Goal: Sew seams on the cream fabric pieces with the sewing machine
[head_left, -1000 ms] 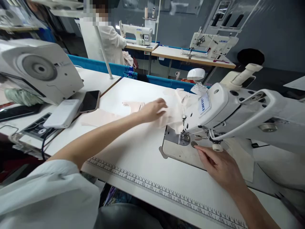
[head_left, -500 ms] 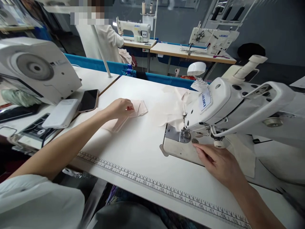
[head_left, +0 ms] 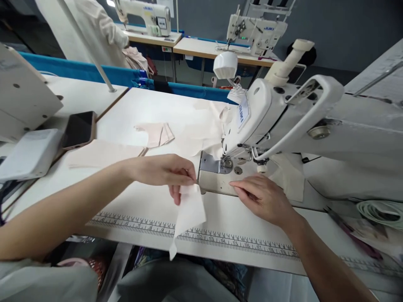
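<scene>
My left hand [head_left: 166, 172] is closed on a small pale fabric piece [head_left: 190, 209], which hangs from the fingertips over the table's front ruler strip. The sewing machine's bed [head_left: 217, 180] lies just right of that hand. Along the bed's front edge rests my right hand [head_left: 262, 197], its thumb and forefinger drawn together with nothing visible between them. Above it rises the white sewing machine head [head_left: 248, 113], its presser foot [head_left: 226, 162] over the metal plate. Pink cut pieces [head_left: 157, 134] lie behind my left forearm, beside a longer pale piece [head_left: 100, 153].
More pale fabric [head_left: 201, 130] lies left of the needle area. A phone [head_left: 80, 130] and white power bank [head_left: 31, 155] sit at the left. Dark-bladed scissors [head_left: 352, 235] lie at the right. Beyond a blue cloth trough [head_left: 119, 77], a person [head_left: 85, 33] works near other machines.
My left hand has come from the folded pink pieces toward the machine bed and now carries a pale fabric piece. My right hand stays by the bed. The view has shifted right and down.
</scene>
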### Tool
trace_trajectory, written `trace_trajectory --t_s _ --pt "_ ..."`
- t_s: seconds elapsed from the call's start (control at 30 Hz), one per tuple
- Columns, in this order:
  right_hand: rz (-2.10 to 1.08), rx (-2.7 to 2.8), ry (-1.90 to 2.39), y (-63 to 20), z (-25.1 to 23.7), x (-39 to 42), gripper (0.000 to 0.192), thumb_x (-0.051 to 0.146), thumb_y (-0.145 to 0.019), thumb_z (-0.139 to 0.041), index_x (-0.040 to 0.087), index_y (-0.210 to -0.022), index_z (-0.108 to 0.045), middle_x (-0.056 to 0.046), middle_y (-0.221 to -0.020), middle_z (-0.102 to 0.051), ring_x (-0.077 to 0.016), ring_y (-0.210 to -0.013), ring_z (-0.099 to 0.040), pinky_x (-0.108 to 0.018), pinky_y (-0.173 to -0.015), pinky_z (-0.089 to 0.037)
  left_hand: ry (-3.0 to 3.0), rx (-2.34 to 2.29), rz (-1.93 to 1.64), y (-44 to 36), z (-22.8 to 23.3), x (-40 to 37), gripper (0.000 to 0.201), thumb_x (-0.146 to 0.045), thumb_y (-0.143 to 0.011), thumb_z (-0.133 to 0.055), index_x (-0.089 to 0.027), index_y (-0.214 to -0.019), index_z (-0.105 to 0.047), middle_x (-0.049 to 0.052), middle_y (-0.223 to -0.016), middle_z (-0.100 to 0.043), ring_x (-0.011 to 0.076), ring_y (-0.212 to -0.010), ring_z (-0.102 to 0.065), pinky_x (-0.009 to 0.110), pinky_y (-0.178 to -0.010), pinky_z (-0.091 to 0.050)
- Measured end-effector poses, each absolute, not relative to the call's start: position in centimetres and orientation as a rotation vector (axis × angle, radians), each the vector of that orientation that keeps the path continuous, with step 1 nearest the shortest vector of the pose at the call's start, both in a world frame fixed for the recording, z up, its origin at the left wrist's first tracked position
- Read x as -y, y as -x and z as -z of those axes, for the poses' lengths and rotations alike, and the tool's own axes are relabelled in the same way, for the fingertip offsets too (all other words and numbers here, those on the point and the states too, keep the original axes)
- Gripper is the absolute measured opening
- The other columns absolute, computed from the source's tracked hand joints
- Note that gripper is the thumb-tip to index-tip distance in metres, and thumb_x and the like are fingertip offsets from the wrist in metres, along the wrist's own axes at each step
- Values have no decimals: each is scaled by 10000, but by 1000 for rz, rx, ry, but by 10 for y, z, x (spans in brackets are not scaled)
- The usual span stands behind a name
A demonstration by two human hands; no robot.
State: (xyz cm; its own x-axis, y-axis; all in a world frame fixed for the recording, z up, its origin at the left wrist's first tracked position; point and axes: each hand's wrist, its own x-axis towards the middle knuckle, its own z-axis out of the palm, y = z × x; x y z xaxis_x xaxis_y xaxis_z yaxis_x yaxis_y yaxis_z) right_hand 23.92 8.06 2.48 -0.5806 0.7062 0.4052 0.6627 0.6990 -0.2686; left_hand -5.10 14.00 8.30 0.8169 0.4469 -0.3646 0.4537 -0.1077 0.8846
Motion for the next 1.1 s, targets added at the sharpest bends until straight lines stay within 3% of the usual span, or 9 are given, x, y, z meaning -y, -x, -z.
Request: trace_trajectory --t_s 0.17,0.27,0.4,0.47,0.67,0.8,1.1 --pt "-211 2489 927 -234 -21 -74 190 247 -953 -494 180 -1013 -662 -17 -768 -665 -126 -690 -593 -294 -684 -445 -1919 -720 70 -9 -47 -162 160 -249 -914 -452 -169 -865 -583 -11 -602 -652 105 -489 -625 193 -446 -439" --pt "-156 2558 889 -233 -16 -72 222 281 -963 -497 171 -1060 -664 -42 -865 -643 -134 -756 -574 -300 -719 -439 -2281 -957 -229 -19 -40 -160 133 -211 -907 -492 -154 -924 -610 -9 -641 -642 92 -499 -575 208 -486 -436" --pt "-25 2588 911 -228 -16 -70 261 278 -984 -455 163 -1102 -657 -45 -855 -609 -136 -728 -529 -300 -703 -419 -2751 -1016 -670 -4 -39 -125 186 -195 -948 -453 -119 -965 -622 76 -880 -659 152 -733 -615 253 -585 -484" --pt "35 2584 956 -223 -17 -69 264 251 -988 -436 162 -1093 -661 -40 -829 -593 -139 -720 -517 -299 -704 -409 -2952 -813 -629 6 -36 -103 204 -188 -962 -445 -123 -954 -638 87 -935 -667 184 -841 -624 285 -663 -520" --pt "243 2593 1255 -210 -13 -75 362 317 -1000 -409 125 -1242 -599 -68 -872 -620 -172 -738 -552 -335 -715 -379 -3226 -599 -438 19 -21 -69 303 -72 -936 -419 -79 -1168 -614 155 -1247 -626 256 -1119 -596 358 -864 -517" --pt "380 2478 1351 -213 -8 -76 393 362 -996 -426 84 -1211 -601 -69 -824 -650 -190 -745 -572 -346 -719 -373 -3207 -608 -445 18 -18 -69 303 -87 -945 -425 -59 -1182 -612 154 -1254 -629 258 -1124 -600 372 -883 -521" --pt "241 2577 1139 -214 -12 -68 332 285 -982 -456 102 -1210 -615 -51 -833 -620 -169 -762 -581 -333 -762 -379 -3069 -685 -504 32 -27 -58 276 -174 -977 -413 -108 -1081 -660 92 -1209 -670 218 -1076 -631 348 -876 -533"
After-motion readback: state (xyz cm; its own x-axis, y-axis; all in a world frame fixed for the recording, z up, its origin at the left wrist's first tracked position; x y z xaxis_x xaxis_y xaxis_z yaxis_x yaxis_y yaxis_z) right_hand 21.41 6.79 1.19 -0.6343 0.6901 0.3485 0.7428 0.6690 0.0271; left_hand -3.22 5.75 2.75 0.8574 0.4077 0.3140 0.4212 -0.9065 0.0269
